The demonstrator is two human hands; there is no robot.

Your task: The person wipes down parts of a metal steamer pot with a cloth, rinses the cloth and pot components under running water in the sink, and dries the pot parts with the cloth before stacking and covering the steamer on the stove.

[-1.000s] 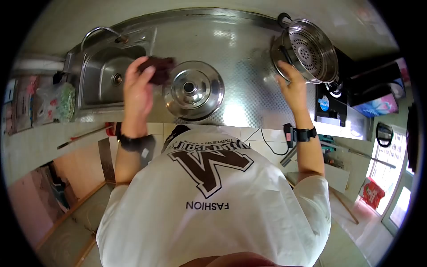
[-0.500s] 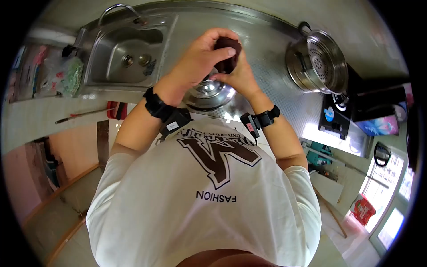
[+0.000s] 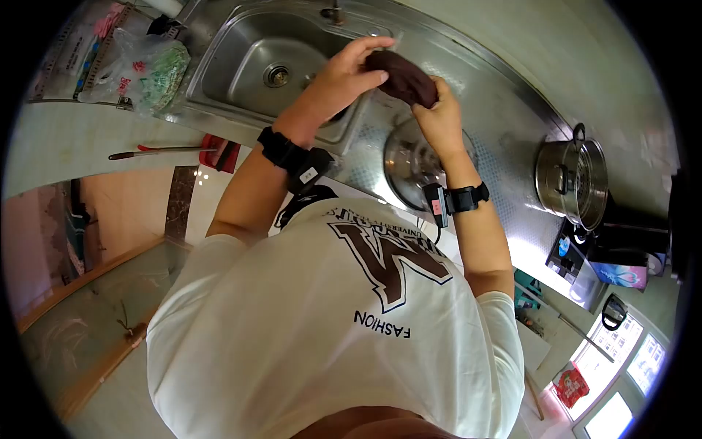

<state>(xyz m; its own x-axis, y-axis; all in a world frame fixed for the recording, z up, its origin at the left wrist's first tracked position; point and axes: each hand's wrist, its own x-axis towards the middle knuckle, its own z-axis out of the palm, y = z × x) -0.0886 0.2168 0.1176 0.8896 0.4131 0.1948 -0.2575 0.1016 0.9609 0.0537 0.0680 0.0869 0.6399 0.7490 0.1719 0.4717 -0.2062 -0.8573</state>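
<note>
A dark maroon cloth (image 3: 404, 78) is stretched between both hands above the metal counter, near the sink's right edge. My left hand (image 3: 356, 71) pinches its left end between thumb and fingers. At its right end, my right hand (image 3: 441, 117) is closed on the cloth, thumb towards me. Below my right hand lies a round shiny steel lid (image 3: 409, 164), partly hidden by the hand and forearm.
The steel sink (image 3: 245, 69) lies at the upper left, its faucet (image 3: 334, 13) behind. Left of it is a plastic bag (image 3: 157, 73) with green contents. A steel steamer pot (image 3: 559, 175) stands at the right, near the stove (image 3: 567, 252).
My hands came together on the cloth, first held by my left hand alone, and it is now stretched wider. The view has turned towards the sink; the hands are off the lid's top.
</note>
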